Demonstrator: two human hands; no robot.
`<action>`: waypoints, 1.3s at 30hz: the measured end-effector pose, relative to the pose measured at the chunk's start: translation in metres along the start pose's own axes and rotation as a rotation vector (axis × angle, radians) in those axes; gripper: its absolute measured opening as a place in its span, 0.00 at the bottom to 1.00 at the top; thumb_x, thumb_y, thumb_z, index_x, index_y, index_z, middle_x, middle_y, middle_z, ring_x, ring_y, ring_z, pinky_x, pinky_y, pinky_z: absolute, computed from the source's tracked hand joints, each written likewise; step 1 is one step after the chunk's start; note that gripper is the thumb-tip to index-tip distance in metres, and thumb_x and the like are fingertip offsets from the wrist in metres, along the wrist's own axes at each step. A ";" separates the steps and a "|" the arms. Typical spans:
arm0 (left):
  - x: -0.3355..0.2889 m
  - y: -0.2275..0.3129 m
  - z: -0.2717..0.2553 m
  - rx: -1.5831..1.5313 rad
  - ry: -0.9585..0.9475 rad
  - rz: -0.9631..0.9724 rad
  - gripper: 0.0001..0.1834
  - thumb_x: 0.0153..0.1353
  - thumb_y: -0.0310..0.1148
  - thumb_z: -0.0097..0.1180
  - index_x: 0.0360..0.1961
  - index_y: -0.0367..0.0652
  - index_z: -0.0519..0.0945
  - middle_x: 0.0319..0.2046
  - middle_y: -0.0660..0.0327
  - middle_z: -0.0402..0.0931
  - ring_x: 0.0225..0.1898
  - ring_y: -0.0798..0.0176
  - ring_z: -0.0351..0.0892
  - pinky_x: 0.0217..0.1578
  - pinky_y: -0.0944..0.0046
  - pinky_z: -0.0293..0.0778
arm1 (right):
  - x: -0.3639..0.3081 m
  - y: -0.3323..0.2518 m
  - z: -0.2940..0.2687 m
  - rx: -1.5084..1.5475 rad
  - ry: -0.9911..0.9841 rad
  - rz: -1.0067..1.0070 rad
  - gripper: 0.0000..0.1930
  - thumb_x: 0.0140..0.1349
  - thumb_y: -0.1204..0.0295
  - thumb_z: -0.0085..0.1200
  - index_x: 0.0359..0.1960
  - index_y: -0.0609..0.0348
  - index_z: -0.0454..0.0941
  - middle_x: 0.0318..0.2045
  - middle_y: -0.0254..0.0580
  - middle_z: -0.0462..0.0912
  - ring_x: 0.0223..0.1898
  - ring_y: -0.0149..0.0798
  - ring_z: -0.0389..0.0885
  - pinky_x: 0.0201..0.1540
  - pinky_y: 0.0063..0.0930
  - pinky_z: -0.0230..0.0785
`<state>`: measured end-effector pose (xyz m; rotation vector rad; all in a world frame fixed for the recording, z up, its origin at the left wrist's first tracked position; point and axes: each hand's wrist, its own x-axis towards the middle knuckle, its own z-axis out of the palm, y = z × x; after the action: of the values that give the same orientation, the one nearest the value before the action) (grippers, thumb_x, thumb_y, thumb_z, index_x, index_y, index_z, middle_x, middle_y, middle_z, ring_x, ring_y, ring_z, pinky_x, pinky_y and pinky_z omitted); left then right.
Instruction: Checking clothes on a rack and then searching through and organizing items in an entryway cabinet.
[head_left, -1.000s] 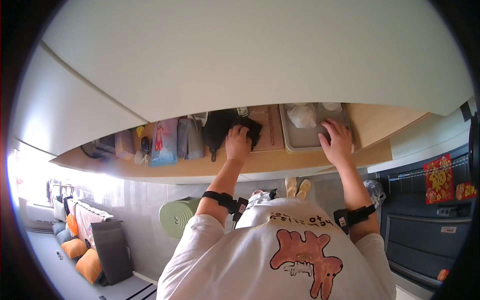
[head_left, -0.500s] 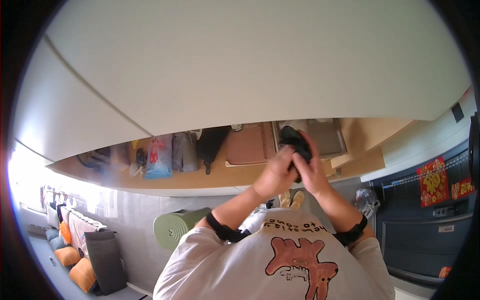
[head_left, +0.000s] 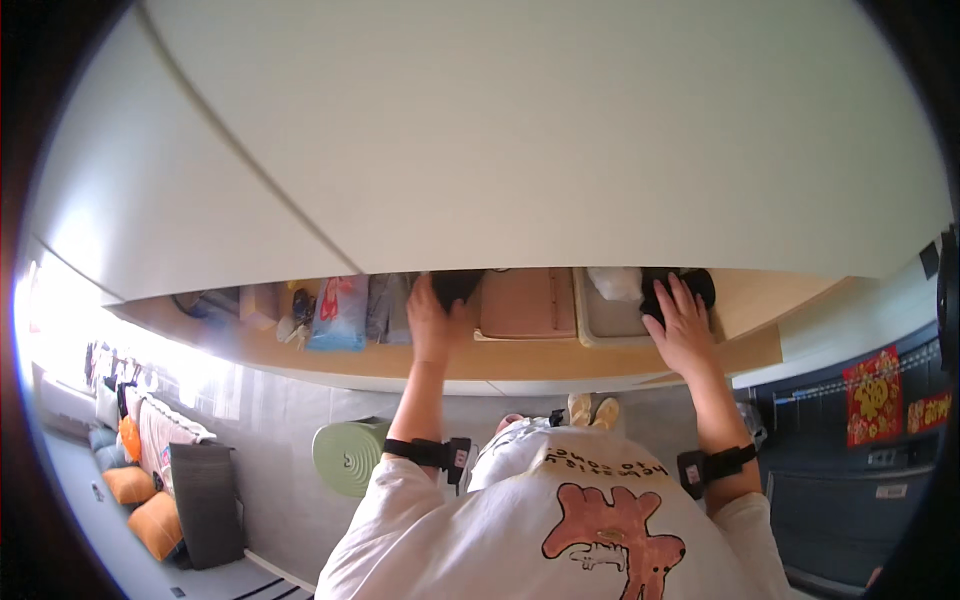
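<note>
The fingers of the right hand [head_left: 682, 328] are spread, laid over a black cloth-like bundle [head_left: 701, 288] to the right of the pink flat folder [head_left: 526, 303]; whether they press or grip it cannot be told. The fingers of the left hand [head_left: 431, 325] reach onto a black pouch-like thing [head_left: 461, 286] just left of the folder, their tips too hidden to tell how far they close.

The bundle lies at the right end of a grey tray [head_left: 612, 342], which stands directly beside the folder's right edge. A white plastic bag [head_left: 613, 284] sits in the tray, between bundle and folder. Left of the folder, past the pouch-like thing, come grey folded cloths [head_left: 385, 315], then a blue plastic packet [head_left: 338, 322] with red markings, and farther out a pale box [head_left: 258, 305].

Folder and tray rest on a wooden shelf [head_left: 540, 358]. Above the folder, a white cabinet panel [head_left: 540, 140] cuts off the view of the shelf's back. Below the folder and well to its left, a rolled green mat [head_left: 350, 458] is on the floor; far to its lower right is a dark door [head_left: 840, 515].
</note>
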<state>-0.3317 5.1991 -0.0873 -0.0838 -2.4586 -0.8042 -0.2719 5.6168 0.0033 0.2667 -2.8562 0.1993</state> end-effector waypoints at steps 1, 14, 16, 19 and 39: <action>-0.007 -0.017 0.007 0.089 0.004 -0.080 0.44 0.50 0.39 0.66 0.65 0.33 0.61 0.55 0.39 0.68 0.56 0.36 0.67 0.57 0.45 0.66 | 0.004 -0.003 -0.001 0.011 -0.103 0.045 0.33 0.65 0.49 0.49 0.68 0.51 0.61 0.70 0.51 0.56 0.70 0.55 0.56 0.70 0.57 0.47; -0.010 0.003 0.016 -0.555 -0.072 -0.604 0.42 0.52 0.36 0.67 0.63 0.34 0.57 0.54 0.46 0.67 0.52 0.50 0.71 0.55 0.56 0.68 | -0.001 -0.002 0.010 0.019 0.017 0.007 0.31 0.65 0.49 0.49 0.66 0.50 0.65 0.68 0.50 0.60 0.68 0.55 0.59 0.67 0.59 0.50; -0.012 0.015 0.006 -0.811 0.015 -0.781 0.40 0.52 0.34 0.66 0.62 0.35 0.58 0.53 0.50 0.68 0.52 0.55 0.71 0.55 0.59 0.68 | 0.000 0.001 0.004 0.046 0.024 -0.012 0.31 0.65 0.49 0.50 0.65 0.51 0.66 0.68 0.50 0.61 0.68 0.54 0.59 0.67 0.59 0.50; -0.022 0.037 -0.025 -0.932 0.056 -0.742 0.37 0.56 0.34 0.61 0.65 0.42 0.59 0.55 0.56 0.69 0.55 0.59 0.69 0.56 0.62 0.66 | -0.005 0.006 -0.010 0.272 0.017 -0.001 0.27 0.66 0.56 0.52 0.63 0.53 0.69 0.67 0.51 0.63 0.68 0.52 0.61 0.68 0.53 0.52; 0.007 0.287 0.076 -0.422 -0.301 0.263 0.32 0.59 0.39 0.61 0.60 0.31 0.67 0.58 0.39 0.66 0.61 0.40 0.63 0.61 0.47 0.61 | -0.030 -0.033 -0.049 0.512 0.556 0.003 0.25 0.64 0.73 0.53 0.64 0.58 0.67 0.64 0.60 0.64 0.63 0.59 0.66 0.64 0.44 0.59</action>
<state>-0.3107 5.4763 0.0166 -0.7130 -2.4301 -1.2478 -0.2249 5.5973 0.0451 0.2528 -2.2141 0.8603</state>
